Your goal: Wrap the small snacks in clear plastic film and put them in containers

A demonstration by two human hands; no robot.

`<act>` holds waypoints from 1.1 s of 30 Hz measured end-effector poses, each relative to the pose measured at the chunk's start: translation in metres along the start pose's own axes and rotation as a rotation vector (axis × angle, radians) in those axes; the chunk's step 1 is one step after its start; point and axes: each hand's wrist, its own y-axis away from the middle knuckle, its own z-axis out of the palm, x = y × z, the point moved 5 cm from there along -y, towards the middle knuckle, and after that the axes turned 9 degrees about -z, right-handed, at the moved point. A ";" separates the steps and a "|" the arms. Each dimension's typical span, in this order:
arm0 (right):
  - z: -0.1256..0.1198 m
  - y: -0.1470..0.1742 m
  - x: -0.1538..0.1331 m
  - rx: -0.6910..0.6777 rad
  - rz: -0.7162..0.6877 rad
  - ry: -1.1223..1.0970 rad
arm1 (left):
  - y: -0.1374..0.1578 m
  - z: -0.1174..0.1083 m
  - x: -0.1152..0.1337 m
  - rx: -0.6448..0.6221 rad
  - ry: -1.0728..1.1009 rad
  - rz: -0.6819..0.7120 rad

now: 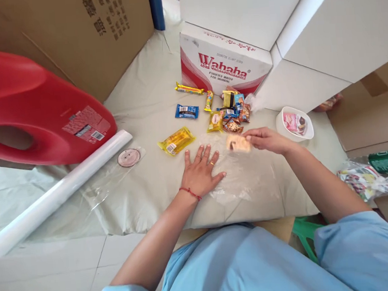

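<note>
My left hand lies flat on the cloth-covered table, fingers spread and holding nothing. Pinched between the fingers of my right hand is a small tan-orange snack packet, blurred by motion, just above the table. A sheet or bag of clear plastic is spread beneath and between my hands. Past my left fingertips lies a yellow snack packet, with a blue snack packet farther back. Several mixed wrapped snacks, among them a brown packet and a yellow-green packet, sit together beyond my right hand.
A white tub holding a pink packet stands at right. Behind the snacks is a Wahaha water carton. At left are a large red jug, a white plastic roll and a round pinkish label. A brown carton rises behind.
</note>
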 end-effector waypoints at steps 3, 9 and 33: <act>0.020 0.031 0.014 -0.046 -0.018 0.016 | -0.001 -0.001 0.001 0.002 -0.024 0.000; 0.032 0.042 0.026 0.129 -0.167 0.402 | -0.003 -0.001 0.003 -0.009 -0.084 -0.015; 0.062 0.062 0.034 0.007 -0.292 0.465 | -0.006 0.001 0.004 -0.074 -0.205 -0.069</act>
